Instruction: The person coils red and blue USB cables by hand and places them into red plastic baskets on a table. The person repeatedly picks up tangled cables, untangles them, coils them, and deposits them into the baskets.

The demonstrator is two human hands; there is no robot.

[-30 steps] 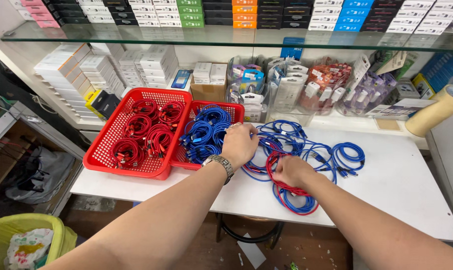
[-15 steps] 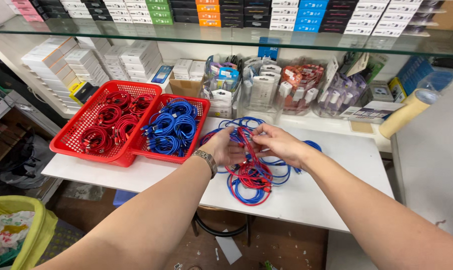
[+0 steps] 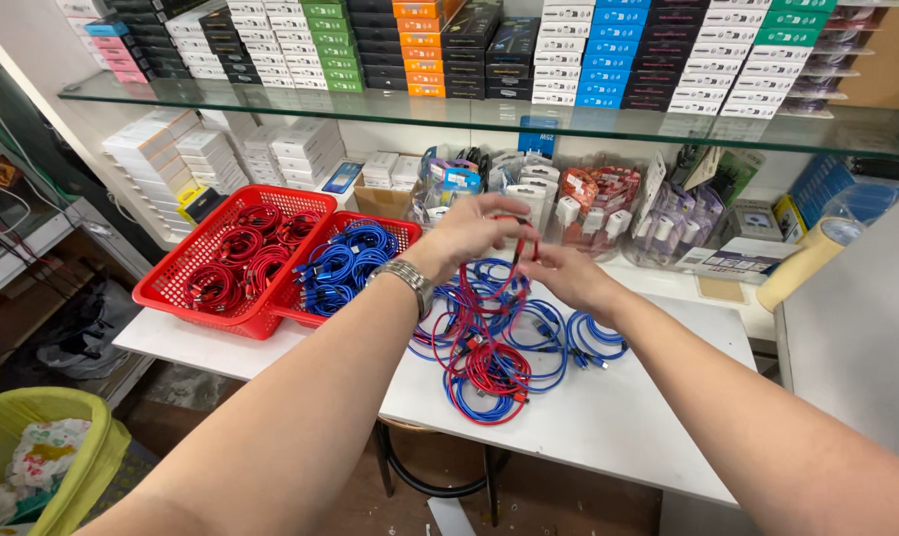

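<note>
The left hand (image 3: 474,233) and the right hand (image 3: 569,278) meet above the middle of the white surface (image 3: 608,417), both closed on a red cable (image 3: 489,298): the left pinches its top end high up, the right grips it just lower and to the right, and the rest hangs in loose loops down to the pile. That pile of blue and red cables (image 3: 499,347) lies directly under the hands, tangled, with the red strands threaded through the blue ones.

To do this well, I judge the grip should stay near the end of the cable and the lift should be slow and straight up, so the loops slide free of the blue ones rather than dragging the whole heap along; a snag is better eased out than pulled.

To the left, touching each other, sit a red basket of coiled red cables (image 3: 233,260) and a red basket of coiled blue cables (image 3: 345,263). Farther back a glass shelf (image 3: 489,117) carries rows of small coloured boxes.

The fingertips of both hands are partly hidden behind the cable and each other, so the exact pinch is hard to read. Where the red cable ends within the pile cannot be made out, and the surface is cut off at the right.
</note>
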